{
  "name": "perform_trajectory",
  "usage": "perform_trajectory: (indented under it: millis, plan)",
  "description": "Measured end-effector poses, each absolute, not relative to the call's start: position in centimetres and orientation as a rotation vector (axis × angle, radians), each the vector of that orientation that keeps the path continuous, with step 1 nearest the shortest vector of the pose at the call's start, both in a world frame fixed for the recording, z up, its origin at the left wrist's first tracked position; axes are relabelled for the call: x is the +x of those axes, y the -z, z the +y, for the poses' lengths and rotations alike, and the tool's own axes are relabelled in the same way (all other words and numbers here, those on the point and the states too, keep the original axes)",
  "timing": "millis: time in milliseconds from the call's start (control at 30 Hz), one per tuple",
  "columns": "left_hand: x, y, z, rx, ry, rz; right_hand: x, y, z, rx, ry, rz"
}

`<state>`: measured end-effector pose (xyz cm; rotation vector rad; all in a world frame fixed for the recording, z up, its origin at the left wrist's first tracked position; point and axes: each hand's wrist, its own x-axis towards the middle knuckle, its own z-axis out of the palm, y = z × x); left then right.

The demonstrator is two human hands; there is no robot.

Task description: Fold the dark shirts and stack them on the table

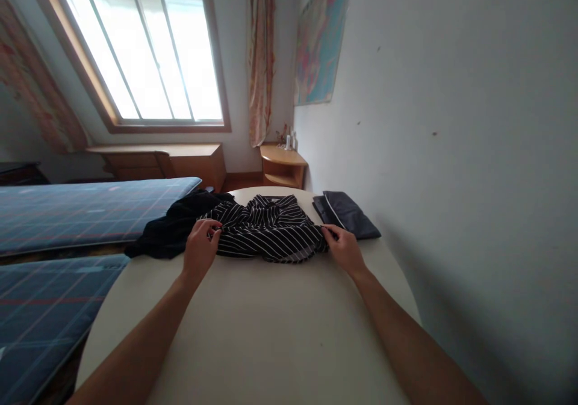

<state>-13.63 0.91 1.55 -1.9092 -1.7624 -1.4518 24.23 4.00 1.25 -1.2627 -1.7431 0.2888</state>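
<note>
A black shirt with white stripes [275,236] lies on the round white table [271,321], its collar at the far side. My left hand [203,236] pinches the shirt's left edge between thumb and fingers. At the opposite edge, my right hand [344,247] grips the cloth in a similar pinch. The striped fabric stretches between both hands, bunched and wrinkled toward the collar. Beside my left hand lies a crumpled black garment [169,227], partly over the table's left edge. Just beyond my right hand rests a folded dark grey garment [350,212].
Two blue plaid mattresses [90,212] flank the table on the left. A white wall [460,152] runs close along the right. Toward the back stand a wooden desk [194,161] under the window and a corner shelf [284,157] with small items on it.
</note>
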Motion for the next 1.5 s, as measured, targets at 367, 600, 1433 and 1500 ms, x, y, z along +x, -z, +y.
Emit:
perform_trajectory:
  millis: [367, 600, 1433, 1500]
  plan:
    - [-10.2, -1.2, -1.4, -2.889, 0.789, -1.470, 23.8, -1.1, 3.3, -1.044, -0.272, -2.086]
    - [-10.3, 0.3, -0.6, -2.883, 0.722, -1.524, 22.5, -2.2, 1.3, -0.830, -0.130, -2.408]
    - [-11.4, -2.2, 0.4, -2.207, 1.636, -2.086, 18.7, -4.7, -2.5, -0.863, -0.548, -2.314]
    - [-11.4, -2.8, 0.3, -2.203, 1.776, -2.111, 17.5, -4.9, -4.1, -0.726, -0.709, -2.359]
